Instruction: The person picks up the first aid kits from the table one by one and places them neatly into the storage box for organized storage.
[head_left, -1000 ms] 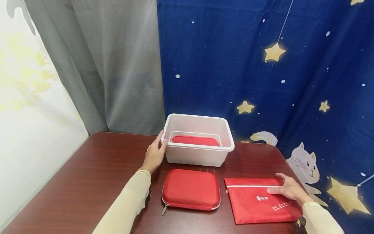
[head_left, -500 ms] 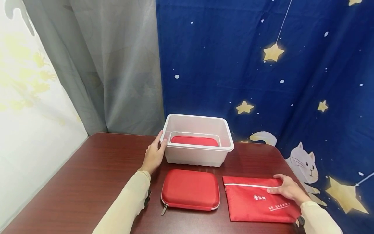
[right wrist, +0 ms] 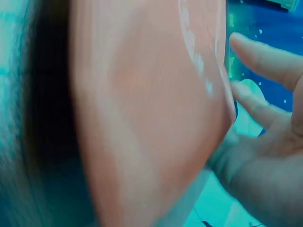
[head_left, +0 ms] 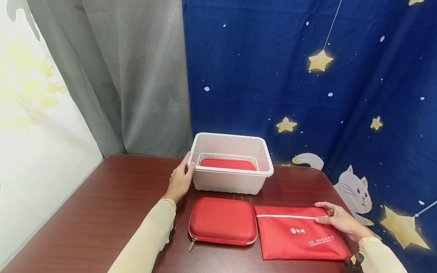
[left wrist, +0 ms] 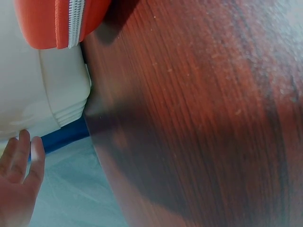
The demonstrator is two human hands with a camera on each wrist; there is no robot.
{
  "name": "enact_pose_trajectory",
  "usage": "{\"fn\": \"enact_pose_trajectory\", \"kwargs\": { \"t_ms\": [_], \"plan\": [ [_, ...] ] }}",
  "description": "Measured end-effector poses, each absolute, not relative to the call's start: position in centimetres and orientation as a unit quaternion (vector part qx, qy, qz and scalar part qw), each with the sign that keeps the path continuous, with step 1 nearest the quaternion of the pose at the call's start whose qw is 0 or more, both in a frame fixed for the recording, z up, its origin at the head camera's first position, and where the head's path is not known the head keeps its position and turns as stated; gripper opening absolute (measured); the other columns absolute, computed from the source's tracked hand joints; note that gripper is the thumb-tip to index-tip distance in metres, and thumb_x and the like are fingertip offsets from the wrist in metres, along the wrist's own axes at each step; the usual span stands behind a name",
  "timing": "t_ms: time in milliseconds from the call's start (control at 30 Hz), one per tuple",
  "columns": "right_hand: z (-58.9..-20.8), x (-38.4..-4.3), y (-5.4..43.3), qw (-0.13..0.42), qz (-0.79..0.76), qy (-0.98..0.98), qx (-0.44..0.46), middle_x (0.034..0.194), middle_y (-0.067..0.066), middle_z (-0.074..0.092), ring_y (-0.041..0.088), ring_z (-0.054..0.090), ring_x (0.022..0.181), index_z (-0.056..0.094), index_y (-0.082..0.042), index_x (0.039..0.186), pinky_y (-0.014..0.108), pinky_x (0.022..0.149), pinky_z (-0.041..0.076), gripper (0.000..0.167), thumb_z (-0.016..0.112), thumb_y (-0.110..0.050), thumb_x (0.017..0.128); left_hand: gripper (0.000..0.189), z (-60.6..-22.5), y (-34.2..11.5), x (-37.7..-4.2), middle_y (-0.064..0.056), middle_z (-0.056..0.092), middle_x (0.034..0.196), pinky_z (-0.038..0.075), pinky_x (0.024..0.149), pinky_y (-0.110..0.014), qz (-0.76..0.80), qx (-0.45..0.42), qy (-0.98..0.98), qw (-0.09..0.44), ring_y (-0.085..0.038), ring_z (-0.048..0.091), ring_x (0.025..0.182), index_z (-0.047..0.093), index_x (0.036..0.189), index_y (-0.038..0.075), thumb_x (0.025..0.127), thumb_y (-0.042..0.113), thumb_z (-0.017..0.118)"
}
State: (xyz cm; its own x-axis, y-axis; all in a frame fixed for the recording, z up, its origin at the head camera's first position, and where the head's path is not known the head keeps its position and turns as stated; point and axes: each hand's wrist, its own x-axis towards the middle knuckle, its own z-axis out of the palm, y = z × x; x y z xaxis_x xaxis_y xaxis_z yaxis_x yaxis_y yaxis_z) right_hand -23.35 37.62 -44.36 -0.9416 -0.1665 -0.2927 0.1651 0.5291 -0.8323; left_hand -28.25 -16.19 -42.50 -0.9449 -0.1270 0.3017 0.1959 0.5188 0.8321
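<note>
My left hand point(head_left: 180, 181) is at the left side of a white plastic box point(head_left: 227, 182), its thumb at the rim's front corner. In the left wrist view, my straight fingers point(left wrist: 22, 158) reach to the box wall. A red zip case point(head_left: 222, 220) lies before the box, its metal pull at the front left. To its right is a flat red zip pouch point(head_left: 297, 240) with a white zip line and white print. My right hand point(head_left: 341, 223) pinches the pouch's right end, thumb on top. In the right wrist view the pouch point(right wrist: 147, 118) is blurred.
A red flat-topped item point(head_left: 228, 164) lies inside the white box. All this stands on a dark red wooden table point(head_left: 112, 212). Behind it hang a grey curtain point(head_left: 153, 94) and a blue curtain point(head_left: 246, 76) with stars and a cat.
The pouch has shifted left with my right hand, its left edge now right beside the zip case. My left hand and the box stay where they were.
</note>
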Motion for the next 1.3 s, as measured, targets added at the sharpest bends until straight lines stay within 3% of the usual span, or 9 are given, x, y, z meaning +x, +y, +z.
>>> {"fn": "enact_pose_trajectory", "kwargs": {
  "t_ms": [267, 533, 800, 967, 1300],
  "plan": [
    [-44.38, -23.27, 37.4, 0.227, -0.549, 0.803, -0.035, 0.118, 0.014, 0.065, 0.03, 0.069, 0.092, 0.035, 0.008, 0.145, 0.045, 0.078, 0.059, 0.064, 0.066, -0.018, 0.095, 0.056, -42.5, -16.15, -28.32, -0.011, 0.043, 0.153, 0.031, 0.109, -0.063, -0.492, -0.021, -0.854, 0.169, -0.034, 0.044, 0.137, 0.033, 0.157, 0.026, 0.104, 0.04, 0.047],
    [-44.52, -23.32, 37.61, 0.262, -0.592, 0.759, -0.073, 0.12, 0.014, 0.066, 0.03, 0.069, 0.097, 0.035, 0.008, 0.145, 0.045, 0.082, 0.058, 0.056, 0.06, -0.009, 0.098, 0.057, -42.58, -16.14, -28.37, -0.01, 0.043, 0.154, 0.031, 0.109, -0.064, -0.491, -0.021, -0.854, 0.168, -0.034, 0.044, 0.137, 0.033, 0.157, 0.027, 0.104, 0.043, 0.046],
    [-45.11, -23.28, 38.07, 0.3, -0.634, 0.705, -0.108, 0.128, 0.01, 0.061, 0.03, 0.067, 0.105, 0.044, -0.004, 0.146, 0.046, 0.088, 0.055, 0.046, 0.051, -0.004, 0.101, 0.058, -42.8, -16.22, -28.41, -0.009, 0.043, 0.154, 0.031, 0.109, -0.063, -0.492, -0.018, -0.854, 0.169, -0.033, 0.044, 0.138, 0.032, 0.157, 0.028, 0.104, 0.046, 0.045],
    [-45.3, -23.14, 37.96, 0.301, -0.647, 0.691, -0.119, 0.128, 0.008, 0.061, 0.03, 0.067, 0.105, 0.05, -0.009, 0.144, 0.048, 0.088, 0.055, 0.042, 0.048, -0.004, 0.103, 0.058, -42.72, -16.16, -28.32, -0.009, 0.042, 0.154, 0.03, 0.109, -0.064, -0.489, -0.019, -0.857, 0.164, -0.034, 0.044, 0.137, 0.031, 0.157, 0.029, 0.104, 0.047, 0.045],
    [-45.03, -22.72, 37.44, 0.32, -0.678, 0.656, -0.093, 0.129, 0.008, 0.061, 0.035, 0.065, 0.11, 0.045, -0.011, 0.149, 0.053, 0.093, 0.05, 0.043, 0.043, -0.008, 0.106, 0.058, -42.75, -16.18, -28.36, -0.009, 0.042, 0.154, 0.031, 0.109, -0.064, -0.491, -0.015, -0.856, 0.163, -0.034, 0.043, 0.137, 0.032, 0.157, 0.031, 0.103, 0.047, 0.045]
  ]
}}
